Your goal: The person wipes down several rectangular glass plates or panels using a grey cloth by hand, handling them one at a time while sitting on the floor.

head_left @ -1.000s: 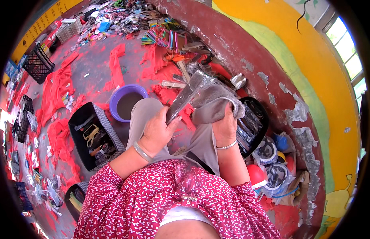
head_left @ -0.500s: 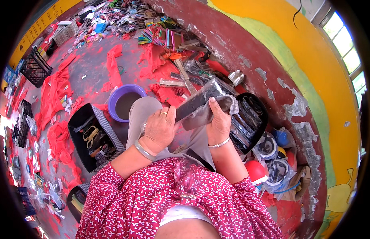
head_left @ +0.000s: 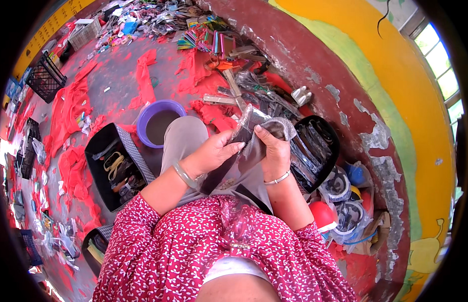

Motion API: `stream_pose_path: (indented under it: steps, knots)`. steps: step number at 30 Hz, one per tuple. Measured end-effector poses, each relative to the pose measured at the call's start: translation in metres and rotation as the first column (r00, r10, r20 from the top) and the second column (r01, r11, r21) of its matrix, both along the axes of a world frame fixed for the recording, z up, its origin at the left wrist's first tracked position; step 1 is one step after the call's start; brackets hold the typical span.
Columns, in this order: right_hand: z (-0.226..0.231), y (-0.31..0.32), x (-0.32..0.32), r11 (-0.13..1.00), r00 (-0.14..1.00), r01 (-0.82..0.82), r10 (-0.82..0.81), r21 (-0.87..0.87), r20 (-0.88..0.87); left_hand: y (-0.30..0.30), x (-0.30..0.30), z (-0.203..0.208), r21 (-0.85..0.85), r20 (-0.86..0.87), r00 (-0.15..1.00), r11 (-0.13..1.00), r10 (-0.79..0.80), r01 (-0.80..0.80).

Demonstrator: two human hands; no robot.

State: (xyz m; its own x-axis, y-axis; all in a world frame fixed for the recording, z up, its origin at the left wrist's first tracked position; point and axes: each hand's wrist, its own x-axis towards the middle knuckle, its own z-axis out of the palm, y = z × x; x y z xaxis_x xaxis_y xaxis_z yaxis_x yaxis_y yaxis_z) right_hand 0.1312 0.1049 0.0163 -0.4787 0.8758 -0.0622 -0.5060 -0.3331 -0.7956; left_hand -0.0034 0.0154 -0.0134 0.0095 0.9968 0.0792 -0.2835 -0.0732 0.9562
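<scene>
My left hand [head_left: 218, 152] is closed round a dark flat strip [head_left: 217, 177], which slants from above my lap toward the far right. Clear plastic [head_left: 241, 134] shows at the strip's upper part, and I cannot make out its exact kind. My right hand [head_left: 275, 155] grips a greyish cloth [head_left: 286, 126], thumb on top, pressed close against the strip's far end. Just right of that hand stands a black box [head_left: 335, 146] of dark, plastic-wrapped flat pieces [head_left: 309, 151].
A purple basin [head_left: 142, 132] of murky water stands beyond my left knee. Left of my lap is a black box [head_left: 100, 187] holding straps. Red helmet [head_left: 323, 216] and bagged items lie at right, by the peeling wall [head_left: 339, 90]. Scattered goods [head_left: 153, 22] cover the far floor.
The strip has swung steeper, its near end now reaching down past my left wrist. My left hand has shifted toward its far part, nearer my right hand, which still holds the cloth.
</scene>
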Motion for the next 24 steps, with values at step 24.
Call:
stream_pose_path:
  steps: [24]
  knots:
    - [-0.001, 0.01, 0.011, 0.992, 0.997, -0.078, 0.08, -0.102, 0.013, -0.011, -0.002, 0.019, -0.11, -0.08, 0.993, 0.989, 0.088, -0.097]
